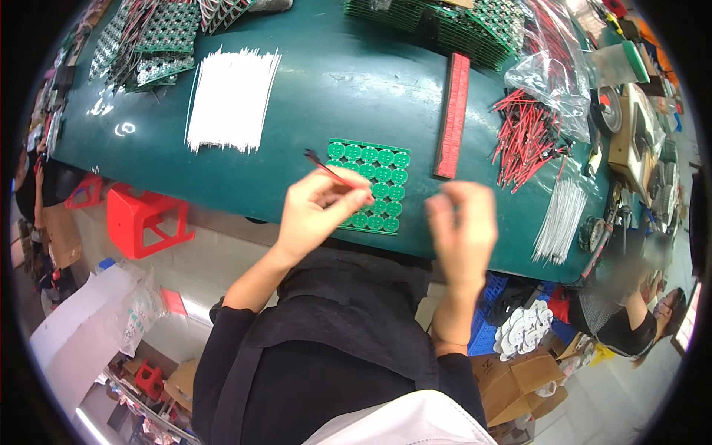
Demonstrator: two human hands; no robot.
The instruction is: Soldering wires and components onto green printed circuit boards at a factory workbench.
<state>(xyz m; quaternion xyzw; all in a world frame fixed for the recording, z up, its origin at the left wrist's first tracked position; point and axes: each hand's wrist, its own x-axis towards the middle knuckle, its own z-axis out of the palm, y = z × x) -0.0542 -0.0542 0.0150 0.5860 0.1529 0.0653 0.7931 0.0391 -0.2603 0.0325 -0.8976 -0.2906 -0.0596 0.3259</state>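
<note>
A green circuit board panel (384, 157) made up of several round boards lies on the table in front of me. Over its left side, my left hand (320, 208) pinches a red and black wire (335, 175); the dark end sticks out up and to the left, and the red end shows by the fingertips. My right hand (464, 226) hovers to the right of the panel, near the table's front edge. It is smeared by motion, so I cannot make out whether anything is between its fingers. A long red strip-shaped block (452, 115) lies just beyond it.
White wires (233, 100) lie in a wide bundle at left, with a smaller white bundle (560, 221) at right. Red and black wires (526, 137) spill from a clear bag (552, 83). Stacked circuit boards (475, 33) stand at the back. A red stool (141, 222) is left of the table.
</note>
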